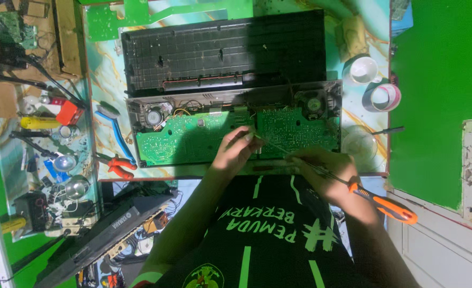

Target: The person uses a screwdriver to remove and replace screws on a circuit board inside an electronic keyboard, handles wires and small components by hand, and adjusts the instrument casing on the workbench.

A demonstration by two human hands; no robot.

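Head view: the left hand (237, 149) pinches its fingertips closed on the shaft tip of a screwdriver (348, 184) over the green board (193, 141), which lies in the opened case (233, 104) near the counter's (105, 69) front edge. The right hand (324, 173) is wrapped around the screwdriver, orange handle sticking out right. Pliers (120, 166) lie by the counter's front left corner.

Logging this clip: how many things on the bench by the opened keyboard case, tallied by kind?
Long green circuit boards: 2
Round speakers in the case corners: 2
Orange-handled screwdrivers with thin metal shafts: 1
Black ribbed case covers: 1
Red-handled pliers: 1
Tape rolls: 2
Total: 9
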